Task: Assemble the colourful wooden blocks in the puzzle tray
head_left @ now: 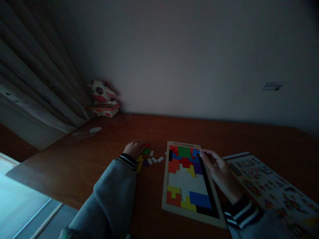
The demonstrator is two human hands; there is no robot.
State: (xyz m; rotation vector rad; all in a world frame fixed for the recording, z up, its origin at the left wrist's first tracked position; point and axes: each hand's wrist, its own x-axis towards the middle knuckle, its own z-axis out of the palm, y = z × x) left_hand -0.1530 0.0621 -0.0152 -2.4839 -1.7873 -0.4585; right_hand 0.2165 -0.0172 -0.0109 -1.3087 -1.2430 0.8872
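A wooden puzzle tray point(164, 186) lies on the table, partly filled with coloured block pieces at its top and bottom; bare wood shows across the middle. My right hand point(216, 166) is over the tray's upper right side, thumb and fingertips together by a blue piece point(196, 152); whether it grips anything is too dark to tell. Left of the tray, my left hand point(135, 149) has a red piece point(146, 145) at its fingertips. Beside that hand are a green piece point(146, 151), yellow pieces point(139, 164) and several small white pieces point(154, 159).
A printed sheet point(271, 186) with coloured figures lies right of the tray, partly under my right sleeve. A cow-shaped toy point(102, 99) stands at the table's back left, by the curtain point(37, 73). A white slip point(95, 129) lies in front of it. The wall rises behind.
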